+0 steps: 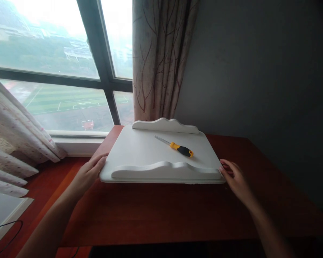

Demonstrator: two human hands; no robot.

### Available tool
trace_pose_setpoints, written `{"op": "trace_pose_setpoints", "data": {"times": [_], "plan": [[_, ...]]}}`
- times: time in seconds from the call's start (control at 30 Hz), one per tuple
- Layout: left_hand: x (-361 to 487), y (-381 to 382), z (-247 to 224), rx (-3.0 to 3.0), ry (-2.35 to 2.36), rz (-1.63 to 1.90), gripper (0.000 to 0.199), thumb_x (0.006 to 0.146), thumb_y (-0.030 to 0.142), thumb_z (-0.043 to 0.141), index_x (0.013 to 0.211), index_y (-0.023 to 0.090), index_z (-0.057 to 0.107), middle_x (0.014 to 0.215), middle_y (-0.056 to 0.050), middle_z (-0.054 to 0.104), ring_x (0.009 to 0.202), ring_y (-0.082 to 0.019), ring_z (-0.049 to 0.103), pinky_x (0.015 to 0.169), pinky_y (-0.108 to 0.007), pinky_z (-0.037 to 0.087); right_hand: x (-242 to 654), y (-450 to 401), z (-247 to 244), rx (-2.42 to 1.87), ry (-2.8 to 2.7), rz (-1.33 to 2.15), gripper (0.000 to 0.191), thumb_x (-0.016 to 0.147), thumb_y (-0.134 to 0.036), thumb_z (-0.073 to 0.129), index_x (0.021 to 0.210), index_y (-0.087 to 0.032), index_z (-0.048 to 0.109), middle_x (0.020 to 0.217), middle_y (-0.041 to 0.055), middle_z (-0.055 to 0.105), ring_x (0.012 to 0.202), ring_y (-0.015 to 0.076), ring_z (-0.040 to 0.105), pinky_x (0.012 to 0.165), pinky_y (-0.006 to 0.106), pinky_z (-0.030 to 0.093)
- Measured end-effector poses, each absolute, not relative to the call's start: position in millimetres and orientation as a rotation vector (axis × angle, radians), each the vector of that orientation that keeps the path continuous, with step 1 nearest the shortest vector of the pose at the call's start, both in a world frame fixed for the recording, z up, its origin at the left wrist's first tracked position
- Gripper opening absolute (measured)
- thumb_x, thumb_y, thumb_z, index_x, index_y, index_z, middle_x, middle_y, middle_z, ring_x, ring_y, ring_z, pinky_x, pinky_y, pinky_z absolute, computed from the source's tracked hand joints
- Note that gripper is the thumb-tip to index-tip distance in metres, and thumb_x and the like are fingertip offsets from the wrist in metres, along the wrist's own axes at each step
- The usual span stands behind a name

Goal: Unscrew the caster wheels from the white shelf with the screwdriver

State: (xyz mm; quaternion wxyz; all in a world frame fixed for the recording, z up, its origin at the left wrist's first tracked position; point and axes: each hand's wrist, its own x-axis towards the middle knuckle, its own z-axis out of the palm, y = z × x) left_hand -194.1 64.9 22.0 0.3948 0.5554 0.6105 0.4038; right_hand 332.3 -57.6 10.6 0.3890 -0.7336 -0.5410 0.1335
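Note:
A white board (pixel 131 150) lies flat on a reddish-brown wooden table (pixel 156 215). Two white pieces with wavy top edges are on it, one along the far side (pixel 165 126) and one along the near side (pixel 167 171). Between them rests a screwdriver (pixel 181 148) with a yellow and black handle, its tip towards the upper left. My left hand (pixel 90 173) grips the board's left edge, fingertips against its side. At the right near corner, my right hand (pixel 234 177) has its fingers closed round the board's edge.
Behind the table stand a grey wall (pixel 247 71) and a patterned curtain (pixel 158 61). A window (pixel 70 96) is at the left, with another curtain (pixel 16 136) beside it. A dark cable (pixel 20 229) hangs at the lower left.

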Motion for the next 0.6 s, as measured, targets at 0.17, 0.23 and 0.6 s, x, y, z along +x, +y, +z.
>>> {"op": "trace_pose_setpoints", "data": {"times": [0.17,0.23,0.6], "plan": [[-189.9,41.3,18.6,1.405,1.526,1.069,0.082,0.067,0.073,0.067,0.13,0.02,0.065,0.106,-0.006,0.07,0.059,-0.014,0.049,0.049,-0.025,0.044,320.8,-85.4,-6.8,-1.935,-1.11,0.491,0.064,0.087,-0.066,0.05,0.134,-0.023,0.057,0.142,0.0109,0.055,0.131,0.0312,0.05,0.109,0.047,0.04],[-187.6,36.3,17.0,1.375,1.499,1.087,0.083,0.068,0.071,0.068,0.134,0.021,0.062,0.112,-0.007,0.069,0.063,-0.016,0.053,0.05,-0.024,0.046,315.2,-86.7,-10.8,-1.895,-1.022,0.543,0.069,0.087,-0.068,0.049,0.138,-0.022,0.055,0.143,0.0113,0.054,0.134,0.0313,0.047,0.112,0.047,0.036],[-180.8,34.1,15.4,1.214,1.475,1.14,0.077,0.071,0.064,0.07,0.136,0.024,0.06,0.122,-0.007,0.068,0.093,-0.025,0.066,0.066,-0.025,0.056,306.9,-85.6,-12.0,-1.711,-0.757,0.7,0.067,0.081,-0.063,0.063,0.137,-0.027,0.057,0.141,0.0043,0.058,0.132,0.0285,0.052,0.108,0.04,0.044]]}}
